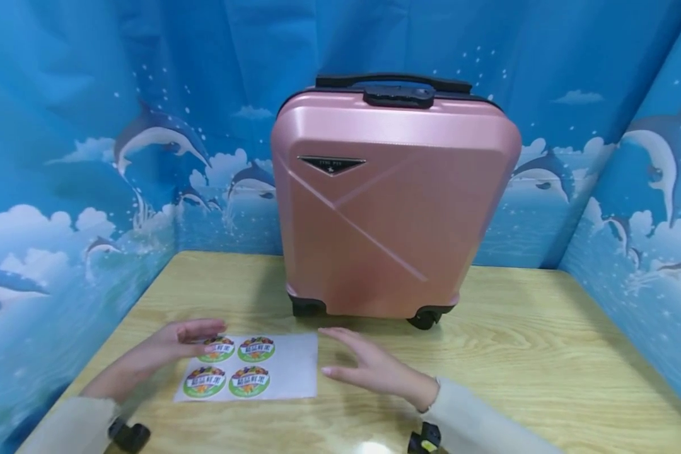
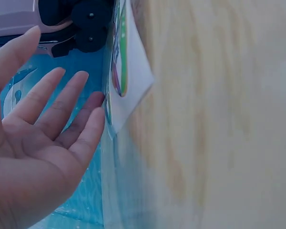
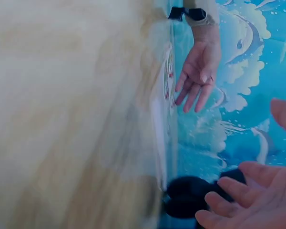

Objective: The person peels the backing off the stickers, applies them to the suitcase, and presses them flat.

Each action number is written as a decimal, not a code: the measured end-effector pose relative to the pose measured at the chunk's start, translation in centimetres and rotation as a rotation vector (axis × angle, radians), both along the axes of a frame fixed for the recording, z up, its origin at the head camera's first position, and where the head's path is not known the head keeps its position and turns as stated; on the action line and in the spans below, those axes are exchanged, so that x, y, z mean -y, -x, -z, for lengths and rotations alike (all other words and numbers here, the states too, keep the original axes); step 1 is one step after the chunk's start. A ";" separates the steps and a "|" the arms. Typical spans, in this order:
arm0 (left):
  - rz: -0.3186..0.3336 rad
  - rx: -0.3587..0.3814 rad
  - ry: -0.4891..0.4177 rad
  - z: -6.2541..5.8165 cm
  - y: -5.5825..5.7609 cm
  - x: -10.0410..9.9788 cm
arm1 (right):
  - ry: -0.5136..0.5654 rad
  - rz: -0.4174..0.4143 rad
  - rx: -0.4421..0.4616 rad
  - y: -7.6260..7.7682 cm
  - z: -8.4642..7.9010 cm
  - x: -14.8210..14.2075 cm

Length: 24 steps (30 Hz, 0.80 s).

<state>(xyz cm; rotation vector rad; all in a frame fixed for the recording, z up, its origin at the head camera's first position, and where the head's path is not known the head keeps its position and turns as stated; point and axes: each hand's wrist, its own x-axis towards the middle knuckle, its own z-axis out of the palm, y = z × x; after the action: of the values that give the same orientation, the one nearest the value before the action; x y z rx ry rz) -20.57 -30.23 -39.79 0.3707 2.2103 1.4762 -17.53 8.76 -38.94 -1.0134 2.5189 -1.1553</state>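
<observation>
Where the sleeves end: pale cuffs reach in from both lower corners, each with a small black device by the wrist.
Right hand: this hand hovers just beside the sheet's right edge, fingers and thumb apart and loosely bent, gripping nothing.
Left hand: this hand is at the sheet's upper left, its fingers relaxed and slightly spread, grasping nothing; from the head view its thumb overlaps one sticker, though whether it touches the paper I cannot tell.
Sheet: white paper lies on the table between the two hands, in front of the suitcase.
Stickers: four round, colourful stickers with green lower rims sit in two rows of two on the paper's left part.
Table: light wood-grain top under everything.
Suitcase: a pink hard case stands upright behind the sheet, with black wheels, a black top handle and a dark triangular badge.
Curtain: blue cloth printed with dolphins and clouds surrounds the table's back and sides.
</observation>
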 end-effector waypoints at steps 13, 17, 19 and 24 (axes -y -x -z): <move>0.137 0.044 -0.086 0.4 0.2 0.7 | 0.138 0.035 0.277 1.8 2.3 4.1; 0.155 0.057 -0.063 0.7 0.3 0.6 | 0.167 0.054 0.312 2.2 2.8 4.7; 0.149 0.054 -0.047 0.8 0.3 0.6 | 0.155 0.060 0.292 2.3 2.9 4.9; 0.148 0.023 -0.039 0.9 0.5 0.4 | 0.110 0.070 0.237 2.6 3.0 5.1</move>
<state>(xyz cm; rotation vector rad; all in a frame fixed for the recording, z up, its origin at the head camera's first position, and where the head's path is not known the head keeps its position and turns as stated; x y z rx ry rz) -21.02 -30.59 -40.69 0.5163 2.0900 1.4388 -20.18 3.62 -41.95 -0.7652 2.3437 -1.3590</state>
